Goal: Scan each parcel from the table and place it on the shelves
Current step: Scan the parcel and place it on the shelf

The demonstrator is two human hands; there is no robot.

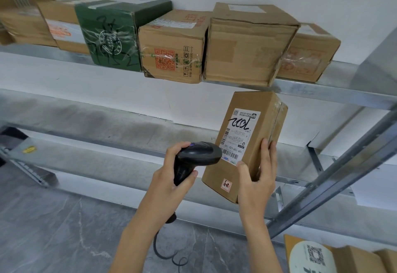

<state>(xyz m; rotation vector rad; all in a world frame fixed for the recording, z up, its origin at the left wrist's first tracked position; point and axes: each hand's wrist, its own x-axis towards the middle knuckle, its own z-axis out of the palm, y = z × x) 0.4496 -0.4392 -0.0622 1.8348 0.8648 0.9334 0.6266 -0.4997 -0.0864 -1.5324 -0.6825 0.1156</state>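
Now | shelf (pixel 335 92): six boxes (pixel 171 47) | right hand (pixel 257 178): parcel (pixel 247 144)

Head view, close, facing shelves (pixel 300 92), slightly downward.

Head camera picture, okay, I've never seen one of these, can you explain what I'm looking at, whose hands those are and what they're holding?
The picture comes from a camera worn on a person's head, looking forward and down, so the two bare hands are the wearer's own; no robot is involved. The left hand grips a black handheld scanner, its nose close to the barcode label on a brown parcel. The right hand holds that parcel up in front of metal shelves. On the upper shelf stands a row of boxes, one a green box. More cardboard boxes show at the lower right corner.
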